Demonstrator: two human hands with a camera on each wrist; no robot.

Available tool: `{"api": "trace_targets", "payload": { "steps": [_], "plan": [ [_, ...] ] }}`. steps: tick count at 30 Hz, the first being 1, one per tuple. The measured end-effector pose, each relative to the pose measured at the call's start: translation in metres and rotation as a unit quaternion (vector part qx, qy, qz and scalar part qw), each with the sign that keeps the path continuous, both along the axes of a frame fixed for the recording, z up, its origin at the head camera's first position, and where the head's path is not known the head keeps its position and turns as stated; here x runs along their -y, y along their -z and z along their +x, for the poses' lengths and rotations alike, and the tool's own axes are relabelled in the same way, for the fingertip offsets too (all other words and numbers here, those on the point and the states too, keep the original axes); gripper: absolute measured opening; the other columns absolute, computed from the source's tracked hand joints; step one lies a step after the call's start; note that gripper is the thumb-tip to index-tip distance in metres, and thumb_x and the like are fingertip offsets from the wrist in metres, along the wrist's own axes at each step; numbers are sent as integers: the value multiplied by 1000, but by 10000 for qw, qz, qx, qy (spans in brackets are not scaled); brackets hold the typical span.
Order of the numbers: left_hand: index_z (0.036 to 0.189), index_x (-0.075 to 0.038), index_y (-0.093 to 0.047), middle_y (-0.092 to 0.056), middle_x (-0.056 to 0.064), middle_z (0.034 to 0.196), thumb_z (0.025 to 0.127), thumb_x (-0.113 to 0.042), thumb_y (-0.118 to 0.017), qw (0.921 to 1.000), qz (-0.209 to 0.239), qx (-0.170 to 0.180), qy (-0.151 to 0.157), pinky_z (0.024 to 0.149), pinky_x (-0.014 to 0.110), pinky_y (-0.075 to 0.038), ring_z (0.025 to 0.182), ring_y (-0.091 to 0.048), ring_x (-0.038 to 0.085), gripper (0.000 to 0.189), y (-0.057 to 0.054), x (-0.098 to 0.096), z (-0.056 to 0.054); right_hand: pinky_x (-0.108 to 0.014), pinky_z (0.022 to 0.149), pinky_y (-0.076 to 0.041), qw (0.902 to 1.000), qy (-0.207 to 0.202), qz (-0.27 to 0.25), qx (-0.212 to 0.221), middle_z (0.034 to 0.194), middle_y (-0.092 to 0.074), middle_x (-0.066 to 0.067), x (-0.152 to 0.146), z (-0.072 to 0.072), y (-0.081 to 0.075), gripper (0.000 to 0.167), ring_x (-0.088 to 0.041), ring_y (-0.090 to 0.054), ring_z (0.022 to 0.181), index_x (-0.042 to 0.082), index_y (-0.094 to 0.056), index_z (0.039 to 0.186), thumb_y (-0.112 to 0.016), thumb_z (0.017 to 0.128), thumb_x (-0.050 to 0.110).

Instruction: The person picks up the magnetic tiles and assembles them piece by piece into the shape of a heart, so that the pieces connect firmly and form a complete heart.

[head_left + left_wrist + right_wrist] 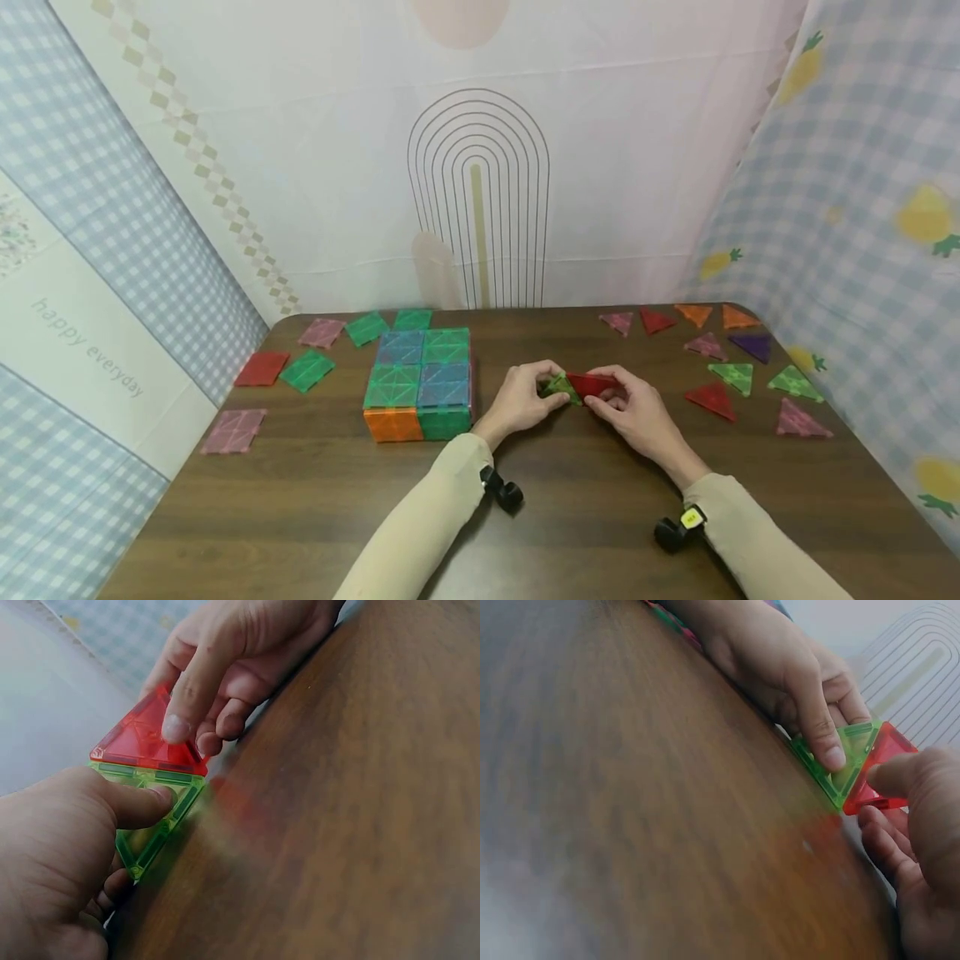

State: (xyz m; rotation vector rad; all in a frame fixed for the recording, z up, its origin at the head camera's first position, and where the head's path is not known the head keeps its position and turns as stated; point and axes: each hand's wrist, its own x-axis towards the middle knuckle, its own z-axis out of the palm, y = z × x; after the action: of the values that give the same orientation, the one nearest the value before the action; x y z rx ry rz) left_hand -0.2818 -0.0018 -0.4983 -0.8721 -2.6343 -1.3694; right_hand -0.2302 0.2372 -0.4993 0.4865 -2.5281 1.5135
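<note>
My left hand (523, 396) pinches a light green triangular magnetic tile (163, 819), thumb across its face. In my right hand (633, 412) is a red triangular magnetic tile (139, 735), pinched between thumb and fingers. The two tiles meet along one edge, as both wrist views show. They are held just above the table, to the right of a block (420, 375) built from blue, green and orange square tiles. Part of each tile is covered by the fingers.
Several loose triangular tiles, among them a purple tile (752, 347) and an orange tile (693, 314), lie on the right of the wooden table (570, 533). Loose square tiles, such as a red square (261, 368) and a pink square (233, 432), lie left of the block.
</note>
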Motion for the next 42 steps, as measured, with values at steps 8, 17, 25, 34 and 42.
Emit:
{"api": "trace_targets", "payload": {
  "steps": [8,17,25,34,42],
  "plan": [
    [114,-19,-79,-84,-5,109,101,-19,-85,9999,39,86,72,84,25,-55,85,-67,4,14,2,-1,1,-18,75,-57,9981,293,-312,-447,120,-73,-17,-22,13,3,52,-10,-70,98,1,-59,150,-81,103,8],
    [116,-18,-78,-83,-2,108,102,-17,-84,9999,24,37,145,76,24,-52,76,-61,5,15,-1,1,0,-8,83,-51,9782,1676,227,-1206,126,-71,-19,-81,30,-2,50,-8,-68,104,2,-67,143,-86,98,5],
    [116,-18,-77,-82,-4,108,102,-18,-84,9999,2,25,131,75,24,-52,77,-60,6,16,-1,0,0,-2,84,-42,9681,2164,843,-938,132,-67,-20,-124,43,-5,54,0,-58,109,2,-63,146,-86,100,16],
    [116,-19,-77,-80,-5,105,102,-18,-84,9999,-41,68,128,85,26,-58,90,-70,5,16,-1,-1,1,-3,78,-39,9639,2071,1629,-383,137,-62,-31,-132,40,-4,60,-46,-64,117,-5,-61,150,-83,104,26],
    [117,-18,-77,-80,-6,106,103,-19,-83,9999,-44,68,130,85,26,-58,90,-70,5,16,-1,0,0,-18,77,-49,9621,1856,1963,-376,129,-69,-24,-134,38,-2,49,-38,-70,106,1,-66,148,-80,106,22]
  ]
}}
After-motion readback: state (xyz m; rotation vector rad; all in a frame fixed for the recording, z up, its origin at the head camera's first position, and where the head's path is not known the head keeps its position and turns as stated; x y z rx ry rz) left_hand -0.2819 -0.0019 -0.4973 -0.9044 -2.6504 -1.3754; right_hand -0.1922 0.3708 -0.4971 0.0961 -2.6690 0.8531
